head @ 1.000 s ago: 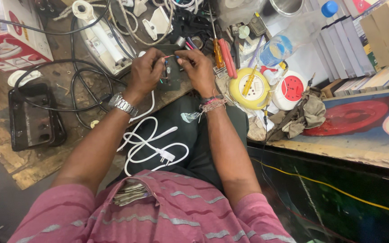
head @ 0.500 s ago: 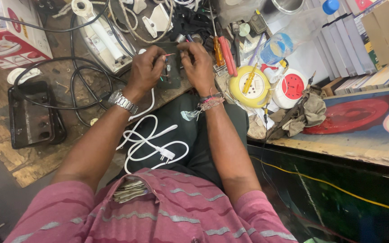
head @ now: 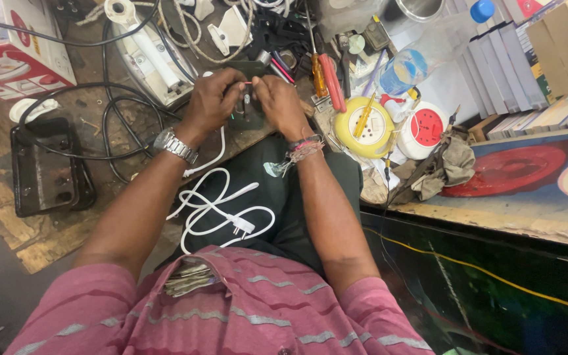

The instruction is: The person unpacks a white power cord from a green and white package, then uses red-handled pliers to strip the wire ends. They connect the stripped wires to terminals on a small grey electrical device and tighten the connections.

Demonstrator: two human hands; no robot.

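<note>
— Hands first; where are they?
— My left hand (head: 213,100) and right hand (head: 279,105) meet over the bench edge; fingers pinched narrow on a thin red wire (head: 247,84) between them.
— And the white cord (head: 221,207)?
— Coiled on my lap, plug uppermost; red-handled screwdriver (head: 329,77) lies just right of my right hand.

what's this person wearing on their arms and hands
Both forearms are bare. The left hand has a silver metal-link wristwatch on its wrist. The right hand has a bundle of thread bands on its wrist, reddish and pale, with loose frayed ends. No gloves and no rings that can be made out. Short sleeves of a pink shirt with grey stripes cover the upper arms.
</note>
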